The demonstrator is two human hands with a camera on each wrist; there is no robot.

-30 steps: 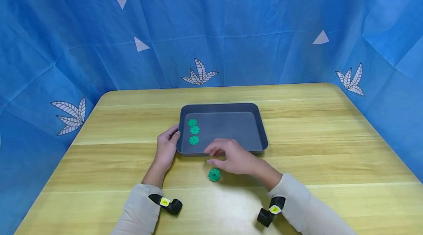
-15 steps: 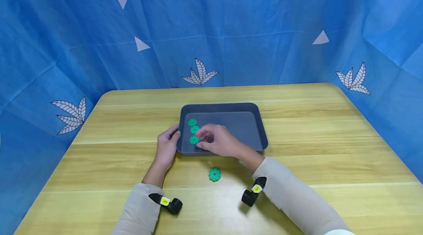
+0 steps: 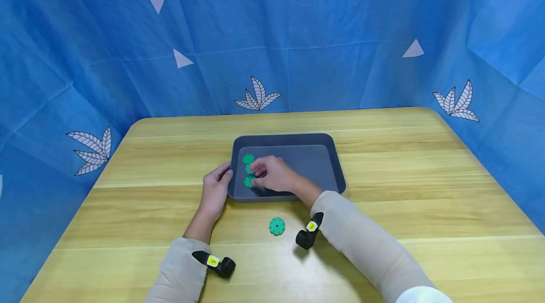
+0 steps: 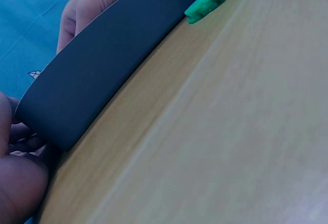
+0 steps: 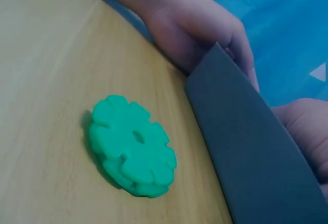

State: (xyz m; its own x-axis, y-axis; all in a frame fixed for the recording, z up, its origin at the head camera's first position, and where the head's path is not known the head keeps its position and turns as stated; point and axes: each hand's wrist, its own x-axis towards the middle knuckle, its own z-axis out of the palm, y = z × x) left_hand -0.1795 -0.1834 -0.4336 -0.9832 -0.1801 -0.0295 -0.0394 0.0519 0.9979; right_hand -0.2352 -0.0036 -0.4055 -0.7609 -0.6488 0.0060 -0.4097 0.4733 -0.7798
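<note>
green discs (image 3: 248, 159) lying in a row at the tray's left end, two partly hidden | right hand (image 3: 272, 174) reaching into the tray (image 3: 298, 140), curled fingers seemingly pinching the middle disc, grip unclear | left hand (image 3: 215, 188) gripping the tray's left rim | spare disc (image 3: 277, 226) lying on the table (image 3: 404, 189) near the tray's front edge

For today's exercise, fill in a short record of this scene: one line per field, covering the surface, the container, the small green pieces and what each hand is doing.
surface: wooden table
container: dark grey tray
pieces in tray: green notched discs in a column at its left side
piece outside tray: green disc on the table, near the tray's front edge
left hand: holds the tray's left front corner
right hand: inside the tray, fingers at the column of discs; grasp unclear
backdrop: blue cloth
</note>
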